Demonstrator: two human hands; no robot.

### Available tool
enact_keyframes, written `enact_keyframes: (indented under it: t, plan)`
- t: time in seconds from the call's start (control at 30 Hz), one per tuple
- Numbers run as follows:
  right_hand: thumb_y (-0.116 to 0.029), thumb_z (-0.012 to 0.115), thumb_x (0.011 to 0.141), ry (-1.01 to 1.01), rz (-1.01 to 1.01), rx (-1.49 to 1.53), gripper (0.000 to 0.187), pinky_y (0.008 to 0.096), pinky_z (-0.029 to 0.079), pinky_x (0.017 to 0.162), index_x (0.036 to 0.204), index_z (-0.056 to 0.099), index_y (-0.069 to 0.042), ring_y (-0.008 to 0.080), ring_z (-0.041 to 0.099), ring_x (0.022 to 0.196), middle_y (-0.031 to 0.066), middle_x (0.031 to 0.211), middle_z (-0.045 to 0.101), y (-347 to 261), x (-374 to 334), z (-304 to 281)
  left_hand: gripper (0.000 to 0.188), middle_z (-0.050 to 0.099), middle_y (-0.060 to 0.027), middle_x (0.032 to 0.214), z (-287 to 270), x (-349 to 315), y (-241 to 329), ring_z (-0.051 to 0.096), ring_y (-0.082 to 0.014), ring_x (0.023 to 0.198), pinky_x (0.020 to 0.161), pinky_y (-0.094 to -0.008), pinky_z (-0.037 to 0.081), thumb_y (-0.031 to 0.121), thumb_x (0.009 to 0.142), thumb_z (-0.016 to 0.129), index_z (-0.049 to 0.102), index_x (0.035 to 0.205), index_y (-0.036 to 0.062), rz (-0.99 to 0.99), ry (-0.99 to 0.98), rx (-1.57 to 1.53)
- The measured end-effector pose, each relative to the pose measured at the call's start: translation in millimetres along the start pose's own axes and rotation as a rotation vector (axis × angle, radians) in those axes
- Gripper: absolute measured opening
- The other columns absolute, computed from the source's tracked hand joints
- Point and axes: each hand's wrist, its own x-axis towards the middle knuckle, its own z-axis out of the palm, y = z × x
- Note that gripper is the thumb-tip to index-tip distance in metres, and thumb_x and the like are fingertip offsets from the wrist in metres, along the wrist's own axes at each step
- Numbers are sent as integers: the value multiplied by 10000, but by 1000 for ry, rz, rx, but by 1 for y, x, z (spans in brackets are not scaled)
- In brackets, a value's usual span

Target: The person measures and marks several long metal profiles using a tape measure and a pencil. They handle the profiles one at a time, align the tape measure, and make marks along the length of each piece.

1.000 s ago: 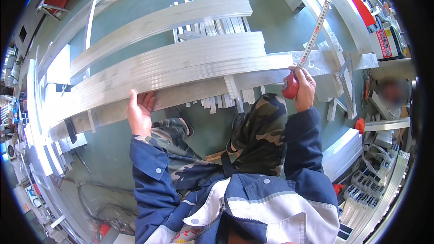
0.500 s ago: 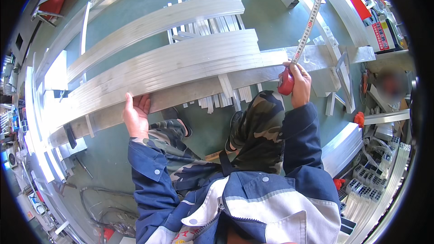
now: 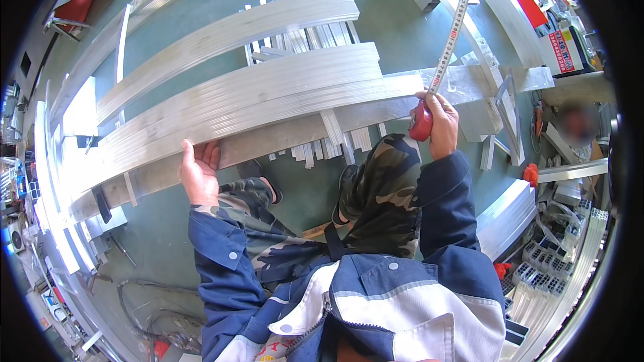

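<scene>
In my right hand (image 3: pixel 443 129) is a red tape measure (image 3: pixel 421 121), gripped near the end of a long aluminium profile (image 3: pixel 282 108). Its blade (image 3: pixel 448 47) extends up and away from me, leaning slightly right, with its far end by another metal bar. My left hand (image 3: pixel 200 173) is palm up at the profile's near edge. Its thumb lies against the edge and the fingertips tuck beneath it, partly hidden. Under the profile runs a wide flat bar (image 3: pixel 258 144). Side by side with the profile lie more silvery lengths (image 3: pixel 322 64).
Beyond is a separate long profile (image 3: pixel 235 31), over a bundle of short pieces (image 3: pixel 322 37). A metal frame (image 3: pixel 511 121) stands at the right, near stacked box sections (image 3: pixel 510 218). Cables (image 3: pixel 144 308) lie at lower left. Another person (image 3: pixel 577 121) shows at the far right.
The view has shifted very slightly. Both hands keep their places on the profile and the tape measure, and the blade stays extended.
</scene>
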Motion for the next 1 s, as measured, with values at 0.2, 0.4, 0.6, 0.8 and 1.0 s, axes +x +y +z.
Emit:
enact_keyframes:
  t: [0.2,0.4,0.6,0.8,1.0]
  plan:
    - [-206,656,1011,-4,42,-51,233,261,493,657,1090,733,0,119,625,763,28,896,670,9,13,-4,329,695,-53,1120,-14,2,-8,671,-206,1016,922,-389,551,382,1014,667,640,1189,105,-14,-67,-81]
    - [-254,597,1049,35,-6,-152,309,277,505,691,1123,712,24,143,622,797,86,922,669,20,19,-27,326,694,-55,980,11,6,-7,711,-215,873,767,-364,602,378,1035,632,648,1131,66,38,85,-58]
    - [-262,567,1073,-101,-17,-131,313,277,540,663,1176,697,3,152,647,801,95,923,682,26,22,-19,336,678,-49,968,-1,3,-2,707,-172,840,689,-303,618,384,1037,635,637,1125,60,35,124,-87]
    - [-285,558,1072,-83,-31,-180,330,263,510,637,1157,706,-3,136,631,754,88,848,669,22,10,-2,343,677,-42,984,-8,2,-1,699,-154,842,695,-291,615,400,1041,625,638,1125,68,42,140,-90]
    - [-271,587,1063,-59,-7,-185,307,263,504,639,1138,717,-4,136,626,729,77,822,666,25,10,-5,389,658,-65,1081,-8,8,2,692,-194,904,732,-329,589,405,1041,616,605,1210,55,37,135,-65]
